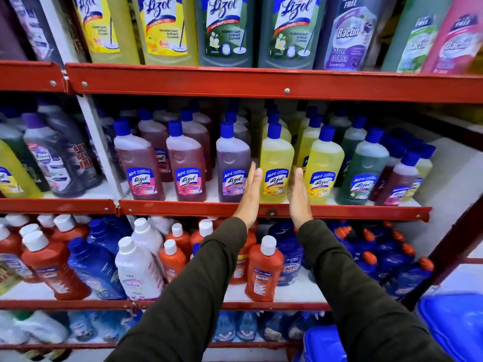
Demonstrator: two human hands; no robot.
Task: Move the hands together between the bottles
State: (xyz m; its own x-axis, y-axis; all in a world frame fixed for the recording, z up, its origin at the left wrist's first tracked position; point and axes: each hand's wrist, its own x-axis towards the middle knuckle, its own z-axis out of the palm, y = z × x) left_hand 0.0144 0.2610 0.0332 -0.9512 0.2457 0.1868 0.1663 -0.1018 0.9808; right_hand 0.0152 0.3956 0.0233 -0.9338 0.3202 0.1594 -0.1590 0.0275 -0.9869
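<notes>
A yellow Lizol bottle (277, 163) with a blue cap stands at the front of the middle shelf (183, 207). My left hand (249, 194) is flat with straight fingers at the bottle's left side. My right hand (298, 197) is flat with straight fingers at its right side. Both palms face the bottle; whether they touch it is unclear. A purple Lizol bottle (232, 163) stands just left of my left hand, and a second yellow bottle (324, 165) stands just right of my right hand. Both arms wear dark sleeves.
Red metal shelves hold rows of cleaner bottles. Large Lizol and Bactin bottles (227, 30) fill the top shelf. Orange, blue and white bottles (264, 270) crowd the shelf below my hands. Blue plastic lids (454, 325) sit at the lower right.
</notes>
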